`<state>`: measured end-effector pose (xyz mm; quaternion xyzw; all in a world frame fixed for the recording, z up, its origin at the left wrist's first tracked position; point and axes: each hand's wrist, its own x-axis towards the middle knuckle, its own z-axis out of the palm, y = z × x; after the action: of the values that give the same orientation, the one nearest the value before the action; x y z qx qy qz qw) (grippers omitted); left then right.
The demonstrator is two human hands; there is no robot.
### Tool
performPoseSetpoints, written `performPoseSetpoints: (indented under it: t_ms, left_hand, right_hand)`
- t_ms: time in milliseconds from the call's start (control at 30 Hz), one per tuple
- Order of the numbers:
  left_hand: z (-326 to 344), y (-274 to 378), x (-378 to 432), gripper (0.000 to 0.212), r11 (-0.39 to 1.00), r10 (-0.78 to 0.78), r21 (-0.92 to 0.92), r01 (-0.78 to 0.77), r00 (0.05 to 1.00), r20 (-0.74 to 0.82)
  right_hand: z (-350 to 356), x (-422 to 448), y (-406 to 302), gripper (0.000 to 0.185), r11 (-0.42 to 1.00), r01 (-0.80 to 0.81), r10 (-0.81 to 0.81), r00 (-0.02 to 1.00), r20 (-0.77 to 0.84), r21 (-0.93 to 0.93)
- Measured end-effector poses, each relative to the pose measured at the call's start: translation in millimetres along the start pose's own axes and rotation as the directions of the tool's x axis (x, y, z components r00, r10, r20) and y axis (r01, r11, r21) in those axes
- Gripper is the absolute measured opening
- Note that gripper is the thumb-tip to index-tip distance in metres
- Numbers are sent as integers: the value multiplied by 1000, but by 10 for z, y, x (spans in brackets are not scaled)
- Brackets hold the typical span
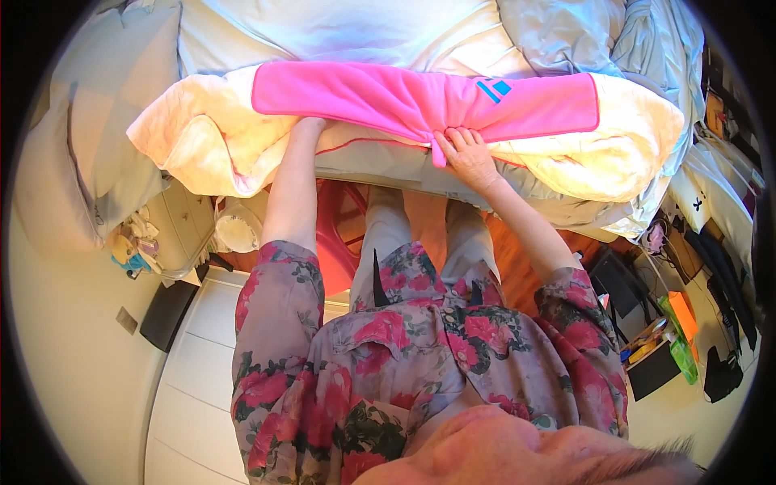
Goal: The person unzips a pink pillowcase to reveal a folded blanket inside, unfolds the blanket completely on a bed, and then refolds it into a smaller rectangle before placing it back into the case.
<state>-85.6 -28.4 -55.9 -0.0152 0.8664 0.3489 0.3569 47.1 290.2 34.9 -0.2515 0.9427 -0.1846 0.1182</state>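
Observation:
A cream quilted cover (pixel 200 130) with a bright pink fabric panel (pixel 357 91) lies gathered along the near side of the bed. The panel bears a blue patch and has a short pink tab (pixel 438 154) at its near edge. My right hand (pixel 467 151) grips the bunched pink edge beside that tab. Under the panel's near edge, towards its left part, goes my left hand (pixel 312 124); only its wrist area shows, and the fingers are hidden by the fabric.
A bed with a pale sheet (pixel 364 30) extends beyond the cover, with pillows (pixel 115 109) at the left. Below the bed edge stands a red plastic stool (pixel 333 242) beside my legs. Drawers (pixel 182 212) are at left; a box of small items (pixel 655 357) stands at right.

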Motion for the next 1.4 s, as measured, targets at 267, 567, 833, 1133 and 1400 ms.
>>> performPoseSetpoints:
  t_ms: [267, 567, 833, 1133, 1400]
  left_hand:
    - [-242, 207, -825, 33, 982, -136, 116, 146, 987, -89]
    - [-36, 233, -1438, 71, 903, 366, 407, -138, 744, -560]
    - [-536, 162, -546, 55, 771, 301, 629, -98, 927, -225]
    - [-938, 522, -191, 25, 631, 402, 774, -56, 877, -264]
    - [-1475, 692, 187, 26, 809, 313, 587, -11, 853, -416]
  right_hand:
    - [214, 25, -51, 41, 983, -100, 91, 994, -61, -154]
    - [98, -32, -10, 35, 986, -168, 168, 986, -16, -20]
    - [-324, -64, 623, 41, 935, -201, 168, 977, -133, -292]
    - [-1531, -653, 2352, 42, 729, -393, 539, 835, 114, -561]
    - [-1416, -153, 2029, 39, 896, -193, 234, 971, 57, -399]
